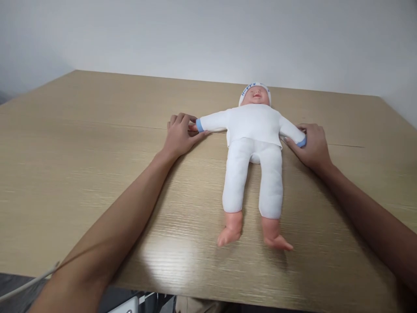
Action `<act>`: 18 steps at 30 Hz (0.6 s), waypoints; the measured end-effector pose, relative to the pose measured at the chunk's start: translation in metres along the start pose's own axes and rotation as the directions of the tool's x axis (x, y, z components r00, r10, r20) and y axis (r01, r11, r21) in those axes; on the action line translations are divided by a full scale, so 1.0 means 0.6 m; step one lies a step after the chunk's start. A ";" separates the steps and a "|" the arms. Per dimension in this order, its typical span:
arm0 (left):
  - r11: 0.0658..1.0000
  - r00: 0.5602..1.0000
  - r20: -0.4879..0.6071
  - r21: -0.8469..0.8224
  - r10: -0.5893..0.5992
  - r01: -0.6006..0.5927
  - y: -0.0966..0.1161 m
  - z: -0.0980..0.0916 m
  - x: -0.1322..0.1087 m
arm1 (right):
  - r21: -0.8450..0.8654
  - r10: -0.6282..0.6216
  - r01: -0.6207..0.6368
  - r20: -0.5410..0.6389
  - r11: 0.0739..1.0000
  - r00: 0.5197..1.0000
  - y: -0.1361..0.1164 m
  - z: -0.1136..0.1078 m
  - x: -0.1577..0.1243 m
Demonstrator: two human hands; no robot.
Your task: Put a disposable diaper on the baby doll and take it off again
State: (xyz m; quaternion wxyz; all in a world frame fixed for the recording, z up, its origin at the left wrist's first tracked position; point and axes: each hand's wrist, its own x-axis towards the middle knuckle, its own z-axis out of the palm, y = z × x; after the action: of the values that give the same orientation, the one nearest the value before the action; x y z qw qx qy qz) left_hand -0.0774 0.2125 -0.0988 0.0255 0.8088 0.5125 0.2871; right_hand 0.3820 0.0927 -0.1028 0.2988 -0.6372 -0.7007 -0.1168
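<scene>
Cable [30, 284] crosses table edge [195, 294]; left hand [179, 134] and right hand [313, 145] hold white-clad doll [254, 126].

doll's suit [254, 124]: matt cloth; feet [232, 230]: smooth, plastic-like. table [97, 174]: wood-grain surf. w/ semi-gloss. wall [195, 39]: smooth, matt.

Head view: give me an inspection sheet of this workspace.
Surface: pale wood-grain table, thin seam across it.
Things: doll in white clothes, lying face up, arms spread.
Clutter: light-coloured object below the table's near edge, too cropped to identify.
Left hand: holding the doll at one blue cuff.
Right hand: holding it at the other cuff.
Cables: white cable, lower left.
Surroundings: plain pale wall behind the table.
</scene>
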 end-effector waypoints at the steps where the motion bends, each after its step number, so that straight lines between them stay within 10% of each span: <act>1: 1.000 1.000 0.004 -0.012 0.022 -0.022 -0.008 -0.007 -0.004 | -0.001 0.000 0.000 -0.018 1.000 1.000 0.004 -0.009 -0.011; 9: 0.992 0.994 -0.009 -0.052 0.112 -0.113 -0.059 -0.035 -0.011 | -0.034 -0.007 0.006 -0.042 0.999 0.999 0.057 -0.052 -0.074; 18: 0.990 0.990 -0.031 -0.022 0.138 -0.139 -0.063 -0.010 0.012 | 0.088 0.059 -0.055 -0.045 0.995 0.997 0.075 -0.021 -0.041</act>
State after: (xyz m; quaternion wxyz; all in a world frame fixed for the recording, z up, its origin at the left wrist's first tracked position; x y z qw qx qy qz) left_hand -0.1089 0.2350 -0.1031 0.0076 0.8378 0.4521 0.3060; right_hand 0.4291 0.0729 -0.1163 0.3459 -0.6404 -0.6794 -0.0930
